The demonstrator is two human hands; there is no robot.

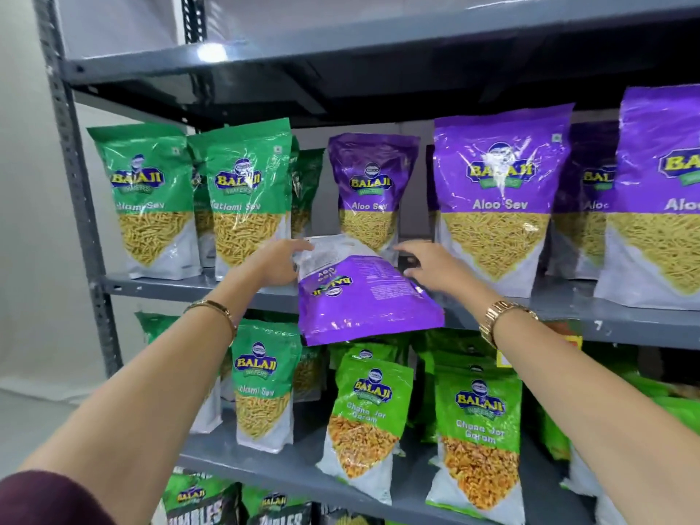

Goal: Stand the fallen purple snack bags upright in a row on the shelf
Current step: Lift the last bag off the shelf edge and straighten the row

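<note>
The left hand (pixel 274 265) has its fingers curled round the pale bottom corner of the fallen purple bag (pixel 360 293) at centre frame, gripping it, while the right hand (pixel 435 269) is spread and flat, reaching in at the bag's right edge; I cannot tell whether it touches the bag or only hovers just beside it. The bag lies face-up on the grey shelf (pixel 197 288), its long axis running front to back: the white base points toward the shelf's rear and the purple top sticks out over the front lip, printing upside down to the viewer. So the base sits between the two hands, the left one nearer and already holding on. Behind it stands one upright purple bag (pixel 373 191), with more purple bags (pixel 500 198) in a row to the right and green bags (pixel 242 198) to the left. Standing it likely means swinging the overhanging top upward, pivoting about the base.
</note>
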